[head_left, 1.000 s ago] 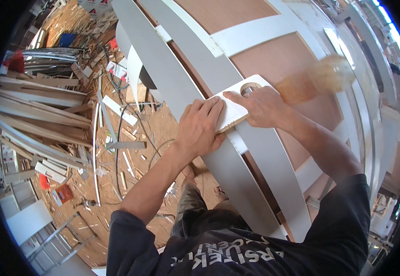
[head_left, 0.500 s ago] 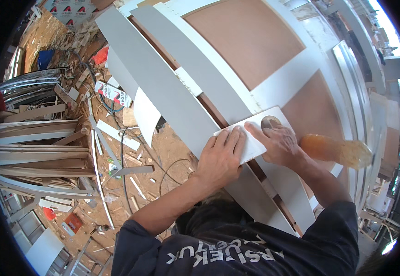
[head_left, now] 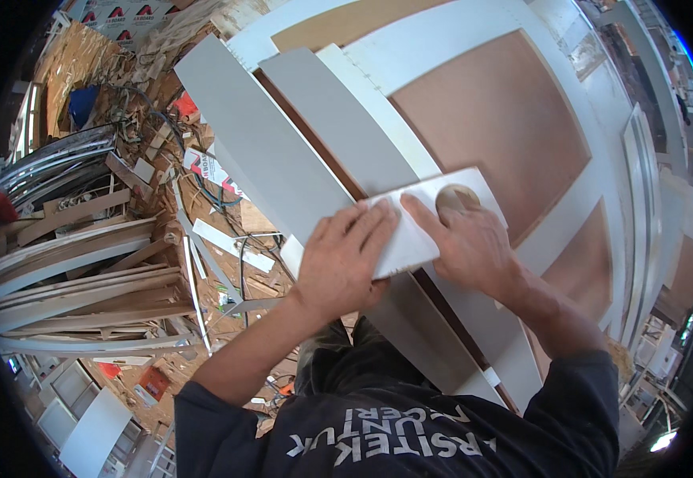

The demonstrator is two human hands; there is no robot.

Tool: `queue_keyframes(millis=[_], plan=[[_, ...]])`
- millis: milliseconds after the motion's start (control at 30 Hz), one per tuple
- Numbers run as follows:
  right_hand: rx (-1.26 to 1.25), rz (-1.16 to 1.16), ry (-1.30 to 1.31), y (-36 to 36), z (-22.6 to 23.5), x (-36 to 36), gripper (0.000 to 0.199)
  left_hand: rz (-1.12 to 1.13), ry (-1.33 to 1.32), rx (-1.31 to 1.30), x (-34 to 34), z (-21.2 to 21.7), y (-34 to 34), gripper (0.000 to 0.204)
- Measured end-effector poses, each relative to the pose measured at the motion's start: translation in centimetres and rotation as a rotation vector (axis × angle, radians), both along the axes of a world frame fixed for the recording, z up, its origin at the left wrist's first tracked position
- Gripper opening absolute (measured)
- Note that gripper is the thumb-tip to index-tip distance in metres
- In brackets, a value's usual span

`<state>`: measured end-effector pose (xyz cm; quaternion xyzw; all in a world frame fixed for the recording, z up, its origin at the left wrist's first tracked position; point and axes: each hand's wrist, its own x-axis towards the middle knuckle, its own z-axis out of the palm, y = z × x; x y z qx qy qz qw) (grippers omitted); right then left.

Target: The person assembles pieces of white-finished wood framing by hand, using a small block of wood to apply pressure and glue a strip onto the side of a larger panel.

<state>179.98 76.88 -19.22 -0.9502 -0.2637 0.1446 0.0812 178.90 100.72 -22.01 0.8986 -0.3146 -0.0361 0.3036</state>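
Head view, looking down: a person's bare hands hold a thick white board [head_left: 406,239] crosswise over two long, tapering grey panels, midway along them. The left hand [head_left: 338,259] clasps the board's left end, fingers close together on top, thumb low by the near edge. The right hand [head_left: 474,243] grips the other end, thumb stretched across the white face, fingers bent at a round tan opening or disc [head_left: 451,197]; which of these it is cannot be told, and the fingertips are partly hidden.

Beneath the board run the left grey panel [head_left: 263,147] and the right grey panel [head_left: 338,107], with a narrow dark brown slot [head_left: 306,131] between them. They lie beside a white frame with pinkish-brown inset panels [head_left: 497,127].

As for progress, both grey panels already lie side by side. The slot shows unfilled above and below the board, apart from a small white block [head_left: 491,377] near its lower end. The board appears loose, hand-held with no fastening visible, so the work seems partway through. Whether anything underneath is finished cannot be seen.

Stacked wood strips [head_left: 83,279] lie to the left.
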Motion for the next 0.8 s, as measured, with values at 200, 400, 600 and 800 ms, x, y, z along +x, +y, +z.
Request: queue_keyframes(millis=[200,400,600,800], plan=[[-0.037,-0.034,-0.056,6.8,-0.2,9.5,0.081,-0.005,-0.133,-0.011,10.5,-0.3,6.4,0.079],[-0.024,-0.245,-0.013,12.3,-0.2,15.4,0.075,-0.173,-0.158,-0.022,20.7,0.1,10.9,0.072],[0.097,-0.624,-0.048,20.0,-2.5,14.0,0.083,-0.490,-0.206,0.275,28.3,1.8,13.4,0.074],[0.475,-0.994,0.269,18.0,1.2,5.8,0.086,-0.807,-0.214,0.240,25.2,1.3,6.3,0.070]])
